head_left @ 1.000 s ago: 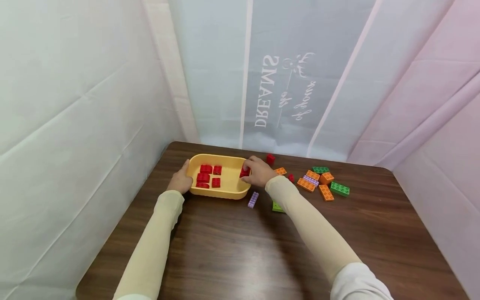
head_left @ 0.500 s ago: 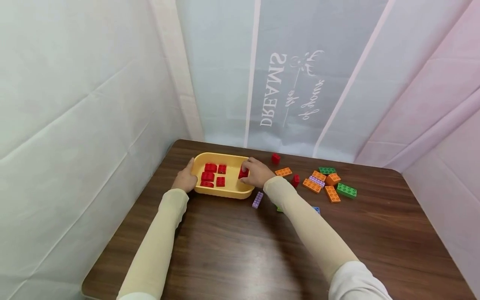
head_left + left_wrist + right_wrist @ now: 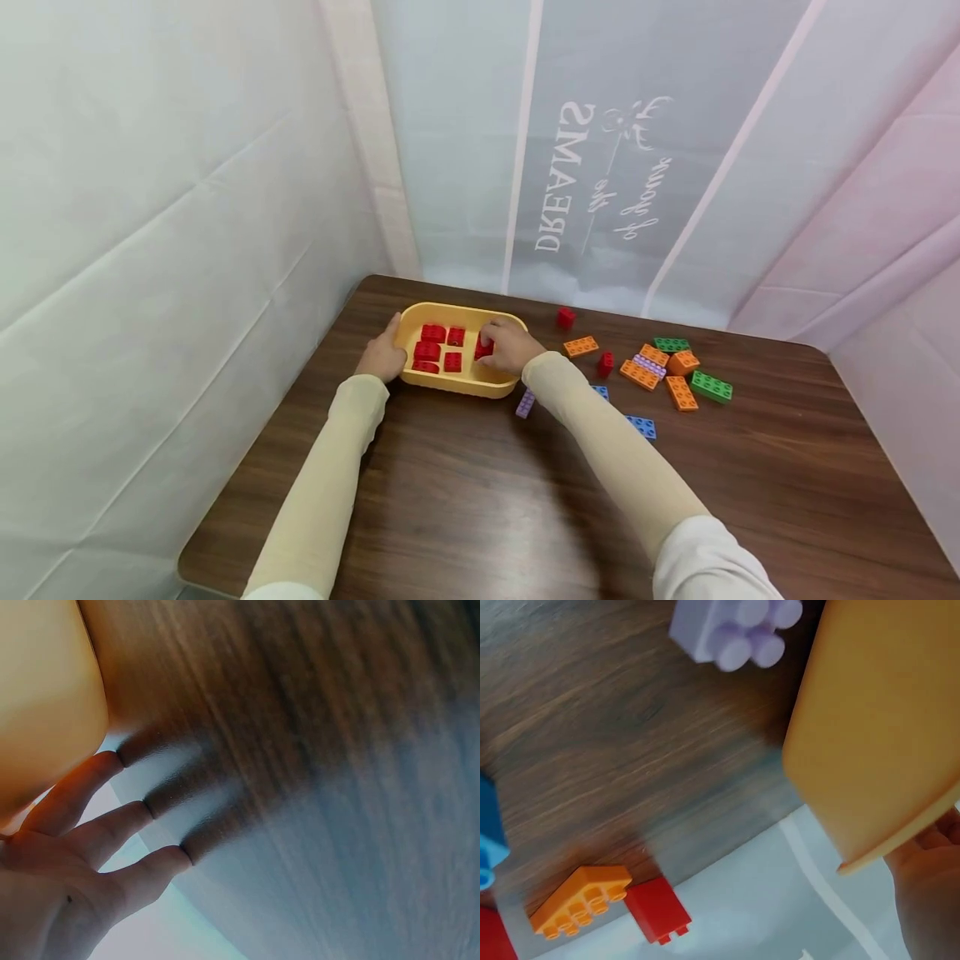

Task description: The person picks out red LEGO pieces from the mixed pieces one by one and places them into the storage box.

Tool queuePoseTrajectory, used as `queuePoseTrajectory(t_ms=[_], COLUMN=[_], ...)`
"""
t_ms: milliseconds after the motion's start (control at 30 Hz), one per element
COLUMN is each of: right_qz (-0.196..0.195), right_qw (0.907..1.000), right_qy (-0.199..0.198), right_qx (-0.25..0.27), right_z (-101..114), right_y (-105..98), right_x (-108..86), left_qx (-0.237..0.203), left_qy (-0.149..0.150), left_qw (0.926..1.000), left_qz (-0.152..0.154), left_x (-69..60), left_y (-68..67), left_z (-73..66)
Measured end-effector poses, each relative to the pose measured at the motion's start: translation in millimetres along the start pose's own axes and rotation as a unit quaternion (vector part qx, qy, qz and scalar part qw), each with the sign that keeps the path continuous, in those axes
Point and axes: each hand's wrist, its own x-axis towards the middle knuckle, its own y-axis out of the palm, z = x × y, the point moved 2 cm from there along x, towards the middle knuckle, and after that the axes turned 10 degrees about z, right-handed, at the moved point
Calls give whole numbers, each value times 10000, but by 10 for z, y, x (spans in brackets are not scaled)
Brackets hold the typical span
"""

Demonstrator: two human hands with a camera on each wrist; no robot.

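A yellow tray (image 3: pixel 457 386) stands near the table's back left, with several red bricks (image 3: pixel 427 351) lying in it. My left hand (image 3: pixel 381 358) braces the tray's left end. In the left wrist view its spread fingers (image 3: pixel 112 829) are fairly straight, their tips at the tabletop beside the tray wall. Reaching over the right rim, my right hand (image 3: pixel 510 346) holds a red brick (image 3: pixel 483 345) between thumb and fingers inside the tray. That brick is partly covered by the hand. The right wrist view shows only part of this hand, behind the tray's rim.
A purple brick (image 3: pixel 526 403) lies just off the tray's right end. Farther right are loose red (image 3: pixel 606 364), orange (image 3: pixel 581 347), green (image 3: pixel 712 387) and blue bricks (image 3: pixel 641 427). The right forearm partly covers the blue ones. A pale curtain (image 3: pixel 585 275) hangs behind the table.
The head view has turned, shifting the scene rightward. My right hand has moved left within the tray, carrying the red brick. Blue bricks now show beside the right forearm. The left hand stays put.
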Motion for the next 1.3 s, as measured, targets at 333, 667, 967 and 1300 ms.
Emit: queuePoseTrajectory(t_ms=[333, 667, 967, 1300], right_qz=[369, 505, 422, -79], right_qw=[9992, 9980, 9982, 9980], right_qy=[74, 353, 326, 250], right_qx=[-122, -127, -286, -574], right_z=[30, 7, 14, -8], right_y=[88, 188, 223, 92], right_x=[132, 253, 244, 133], left_qx=[-26, -107, -86, 2], left_qy=[-86, -66, -100, -38], left_qw=[10000, 9999, 9999, 10000], left_qz=[36, 19, 46, 29], left_x=[-9, 5, 33, 22], left_y=[8, 49, 46, 34], left_z=[-19, -11, -6, 17])
